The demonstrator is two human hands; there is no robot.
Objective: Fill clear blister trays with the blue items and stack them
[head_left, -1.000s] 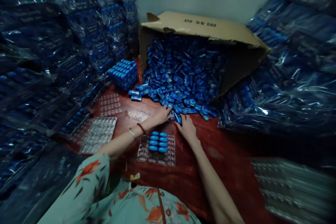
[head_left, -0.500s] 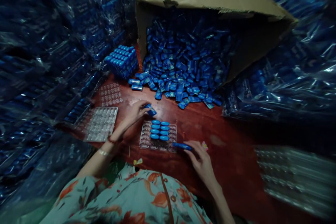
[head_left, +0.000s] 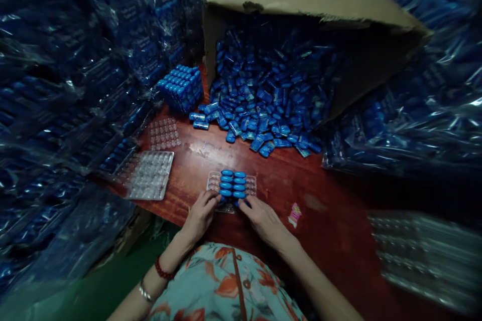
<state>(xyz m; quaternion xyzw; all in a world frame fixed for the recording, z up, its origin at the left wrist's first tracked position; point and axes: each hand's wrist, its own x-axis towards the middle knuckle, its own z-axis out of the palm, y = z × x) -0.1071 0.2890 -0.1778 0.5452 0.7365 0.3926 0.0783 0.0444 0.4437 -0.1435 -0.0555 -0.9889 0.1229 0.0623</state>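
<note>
Left grip point(head_left: 201, 213) and right grip point(head_left: 261, 214) each hold 1 blue pack point(head_left: 223, 200) at a tray point(head_left: 251, 186).

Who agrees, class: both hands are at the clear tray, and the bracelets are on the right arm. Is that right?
No: the head view shows the bracelets on the left arm. The left hand and right hand are at the clear tray, as stated.

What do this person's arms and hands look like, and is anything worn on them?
The left hand and right hand are ungloved, with bare forearms. On the left arm are a dark red, seemingly beaded bracelet and, nearer the elbow, a silvery bangle. The right wrist is unadorned. The shirt is pale green with orange flowers.
</note>
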